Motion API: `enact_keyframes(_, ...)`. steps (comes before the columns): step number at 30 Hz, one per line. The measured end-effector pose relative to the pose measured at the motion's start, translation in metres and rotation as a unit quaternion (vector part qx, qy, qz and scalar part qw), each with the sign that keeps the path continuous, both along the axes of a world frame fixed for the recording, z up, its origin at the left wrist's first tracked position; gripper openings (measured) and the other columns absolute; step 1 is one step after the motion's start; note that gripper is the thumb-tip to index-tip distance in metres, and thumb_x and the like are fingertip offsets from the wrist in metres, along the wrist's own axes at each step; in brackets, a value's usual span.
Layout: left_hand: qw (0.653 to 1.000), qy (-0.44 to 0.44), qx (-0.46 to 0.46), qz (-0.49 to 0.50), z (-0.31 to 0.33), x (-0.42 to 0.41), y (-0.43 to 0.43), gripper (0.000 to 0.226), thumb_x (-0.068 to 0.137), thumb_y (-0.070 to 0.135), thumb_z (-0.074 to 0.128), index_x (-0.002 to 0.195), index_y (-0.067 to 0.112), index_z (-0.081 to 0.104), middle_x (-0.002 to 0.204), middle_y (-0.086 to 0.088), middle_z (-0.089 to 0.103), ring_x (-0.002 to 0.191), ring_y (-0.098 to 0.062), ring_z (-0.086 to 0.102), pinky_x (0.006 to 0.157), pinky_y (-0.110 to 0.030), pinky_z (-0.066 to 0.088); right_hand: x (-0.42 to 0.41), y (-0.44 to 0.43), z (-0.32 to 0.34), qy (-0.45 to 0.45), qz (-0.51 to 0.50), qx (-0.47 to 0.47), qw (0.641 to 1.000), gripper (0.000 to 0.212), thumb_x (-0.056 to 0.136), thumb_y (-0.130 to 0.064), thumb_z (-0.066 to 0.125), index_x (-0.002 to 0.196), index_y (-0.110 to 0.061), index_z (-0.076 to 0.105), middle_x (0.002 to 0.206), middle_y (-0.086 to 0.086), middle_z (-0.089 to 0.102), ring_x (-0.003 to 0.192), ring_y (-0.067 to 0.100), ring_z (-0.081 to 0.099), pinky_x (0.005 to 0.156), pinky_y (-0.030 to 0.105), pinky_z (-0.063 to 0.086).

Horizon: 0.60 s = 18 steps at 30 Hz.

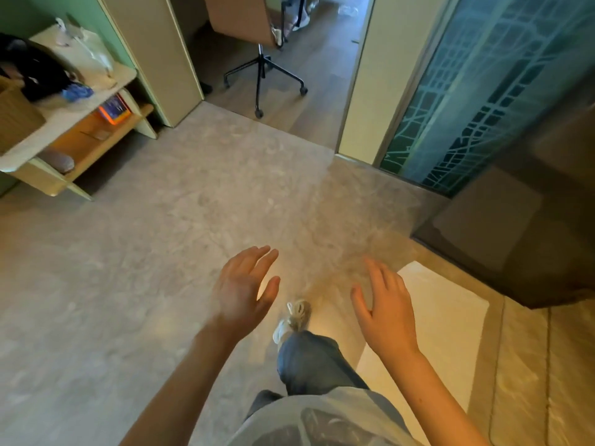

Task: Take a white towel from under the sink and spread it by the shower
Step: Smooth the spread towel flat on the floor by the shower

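Now | both hands empty, L R | towel flat on floor

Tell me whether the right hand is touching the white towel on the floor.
Apart. The head view shows the right hand open and raised at waist level, overlapping only in the image the white towel, which lies flat on the floor.

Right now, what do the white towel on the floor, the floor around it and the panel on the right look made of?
White towel: looks like soft woven cloth, matte, lying flat with straight edges; blur hides any pile.
Floor: appears stone or stone-look tile, mottled grey, faint sheen.
Panel: likely patterned or frosted glass, teal with a dark line pattern, in a slim frame.
Both hands, left hand and right hand, are empty.
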<state>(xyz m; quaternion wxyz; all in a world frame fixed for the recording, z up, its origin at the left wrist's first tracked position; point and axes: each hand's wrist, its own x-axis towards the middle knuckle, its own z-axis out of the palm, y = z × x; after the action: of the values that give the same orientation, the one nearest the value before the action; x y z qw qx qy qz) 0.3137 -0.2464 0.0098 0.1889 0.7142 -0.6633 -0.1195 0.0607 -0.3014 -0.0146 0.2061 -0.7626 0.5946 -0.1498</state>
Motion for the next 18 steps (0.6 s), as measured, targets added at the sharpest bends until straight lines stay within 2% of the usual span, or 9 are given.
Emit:
enact_keyframes(5,0.998,-0.051,0.033,-0.022,0.019,0.054,-0.100,0.051,0.097,0.043,0.036,0.133,0.015,0.058,0.135,-0.005,0.059,0.124,-0.028,0.055,0.103,-0.042,0.043,0.052,-0.107,0.006,-0.012,-0.011,0.016,1.000,0.053,0.097,-0.038,0.046,0.146,-0.020,0.037,0.144,0.012,0.047,0.127,0.030,0.045,0.101,0.041,0.042)
enact_keyframes(8,0.996,-0.072,0.030,-0.046,0.036,0.080,-0.172,0.052,0.098,0.044,0.034,0.134,0.016,0.058,0.135,-0.006,0.060,0.124,-0.028,0.055,0.103,-0.045,0.045,0.076,-0.171,0.019,-0.027,-0.015,0.004,1.000,0.055,0.096,-0.047,0.034,0.145,-0.022,0.038,0.143,0.009,0.048,0.128,0.028,0.043,0.102,0.044,0.042)
enact_keyframes(10,0.994,-0.090,0.024,-0.062,0.042,0.096,-0.218,0.051,0.098,0.043,0.036,0.135,0.016,0.057,0.136,-0.005,0.059,0.125,-0.028,0.055,0.105,-0.043,0.041,0.089,-0.210,0.026,-0.026,-0.015,-0.005,1.000,0.058,0.096,-0.049,0.031,0.145,-0.020,0.039,0.141,0.010,0.049,0.126,0.030,0.045,0.103,0.046,0.043)
enact_keyframes(14,0.995,-0.064,-0.002,-0.080,0.043,0.117,-0.296,0.050,0.097,0.041,0.037,0.134,0.013,0.058,0.133,-0.005,0.060,0.123,-0.026,0.055,0.103,-0.040,0.042,0.104,-0.272,0.029,-0.033,-0.059,-0.035,0.997,0.047,0.099,-0.037,0.042,0.140,-0.014,0.047,0.137,0.012,0.053,0.120,0.031,0.050,0.100,0.043,0.043)
enact_keyframes(18,0.986,-0.047,-0.013,-0.162,0.026,0.127,-0.383,0.047,0.097,0.038,0.041,0.131,0.011,0.060,0.130,-0.006,0.062,0.120,-0.027,0.057,0.101,-0.039,0.043,0.111,-0.327,0.017,-0.018,-0.121,-0.040,0.992,0.048,0.096,-0.027,0.055,0.140,-0.010,0.048,0.137,0.015,0.054,0.122,0.033,0.051,0.101,0.043,0.042)
